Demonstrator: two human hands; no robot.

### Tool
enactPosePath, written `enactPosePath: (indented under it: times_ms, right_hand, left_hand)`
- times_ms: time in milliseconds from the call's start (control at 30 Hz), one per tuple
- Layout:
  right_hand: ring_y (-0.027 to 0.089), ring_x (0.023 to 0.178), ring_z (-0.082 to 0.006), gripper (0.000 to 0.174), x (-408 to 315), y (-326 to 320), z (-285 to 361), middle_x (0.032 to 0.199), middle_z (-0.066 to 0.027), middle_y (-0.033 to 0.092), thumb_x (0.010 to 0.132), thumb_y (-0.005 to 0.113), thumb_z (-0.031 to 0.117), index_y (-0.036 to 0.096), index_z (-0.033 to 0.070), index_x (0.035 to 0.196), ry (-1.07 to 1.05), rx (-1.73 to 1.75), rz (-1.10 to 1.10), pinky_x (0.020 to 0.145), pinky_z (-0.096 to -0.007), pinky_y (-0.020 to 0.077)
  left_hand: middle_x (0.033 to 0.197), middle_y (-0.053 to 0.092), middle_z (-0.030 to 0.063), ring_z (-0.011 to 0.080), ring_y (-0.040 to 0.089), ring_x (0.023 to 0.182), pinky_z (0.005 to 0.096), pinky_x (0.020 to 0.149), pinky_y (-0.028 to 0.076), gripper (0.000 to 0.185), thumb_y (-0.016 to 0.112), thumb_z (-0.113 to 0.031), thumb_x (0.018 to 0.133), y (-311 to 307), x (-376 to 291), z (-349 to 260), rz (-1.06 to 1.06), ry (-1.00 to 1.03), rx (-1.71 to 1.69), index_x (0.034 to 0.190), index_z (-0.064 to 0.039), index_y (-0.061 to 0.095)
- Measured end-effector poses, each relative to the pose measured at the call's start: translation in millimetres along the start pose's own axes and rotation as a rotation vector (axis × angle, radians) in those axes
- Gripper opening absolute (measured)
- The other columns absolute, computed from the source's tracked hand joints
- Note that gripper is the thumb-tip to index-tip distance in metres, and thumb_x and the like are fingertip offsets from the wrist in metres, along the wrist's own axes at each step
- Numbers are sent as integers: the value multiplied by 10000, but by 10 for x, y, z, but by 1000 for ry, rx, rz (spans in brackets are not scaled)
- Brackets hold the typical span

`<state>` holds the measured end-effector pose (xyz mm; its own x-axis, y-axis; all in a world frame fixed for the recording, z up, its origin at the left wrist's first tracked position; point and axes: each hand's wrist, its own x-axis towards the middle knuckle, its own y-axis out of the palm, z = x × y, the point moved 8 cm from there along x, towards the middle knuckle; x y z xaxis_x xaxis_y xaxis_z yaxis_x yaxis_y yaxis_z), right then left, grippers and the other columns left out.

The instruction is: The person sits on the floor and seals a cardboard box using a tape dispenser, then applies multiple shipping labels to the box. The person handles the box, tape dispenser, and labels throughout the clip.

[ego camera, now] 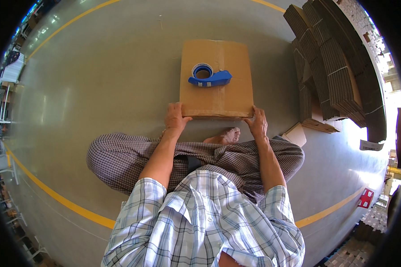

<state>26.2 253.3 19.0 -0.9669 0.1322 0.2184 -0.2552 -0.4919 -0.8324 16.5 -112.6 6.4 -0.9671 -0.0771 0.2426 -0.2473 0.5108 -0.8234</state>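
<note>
A brown cardboard box [234, 96] stands on the floor before my crossed legs, a strip of clear tape running along its top seam. On its top lies a blue tape dispenser [214, 79] with a roll of tape [195, 68] fitted at its left end. My left hand [176, 119] grips the near left corner of the box, thumb on the near side. At the near right corner, my right hand [258, 122] holds the box the same way. The box's underside is hidden.
To the right rise strapped stacks of flattened cardboard [334, 63]. A small cardboard piece [294, 135] lies by my right knee. Yellow lines [60, 203] mark the grey floor [120, 76]. A red plastic object [366, 198] sits far right, and racks [3, 103] line the left rim.
</note>
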Motion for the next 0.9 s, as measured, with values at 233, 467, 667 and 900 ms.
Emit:
enactPosePath:
  times_ms: [233,467,667,900]
  right_hand:
    - [689,831,-219,401,46,219,-413,935,-125,722,725,816,165,679,22,1074,285,184,247,749,-336,530]
    - [702,807,-270,248,-76,367,-707,847,-146,720,774,767,193,721,43,967,407,199,232,724,-373,533]
    - [661,853,-406,269,-192,463,-689,863,-225,680,864,621,281,715,39,937,390,-76,285,764,-469,515]
    - [644,925,-438,336,-364,740,-494,927,-273,665,891,566,311,675,-2,945,597,42,87,810,-506,500]
  left_hand:
    - [883,696,130,297,674,836,402,716,527,357,820,-168,743,312,-69,430,331,-258,-35,1015,-42,626]
    - [935,692,180,385,655,923,467,784,517,222,743,-135,786,247,-108,328,394,-401,80,948,-28,636]
    - [1106,618,287,410,617,1045,459,890,502,371,591,-58,845,372,-315,133,292,-851,-343,1184,64,501]
    - [1324,456,373,421,520,1217,412,1008,452,852,498,-61,880,518,-388,-235,97,-985,-631,1463,133,-92]
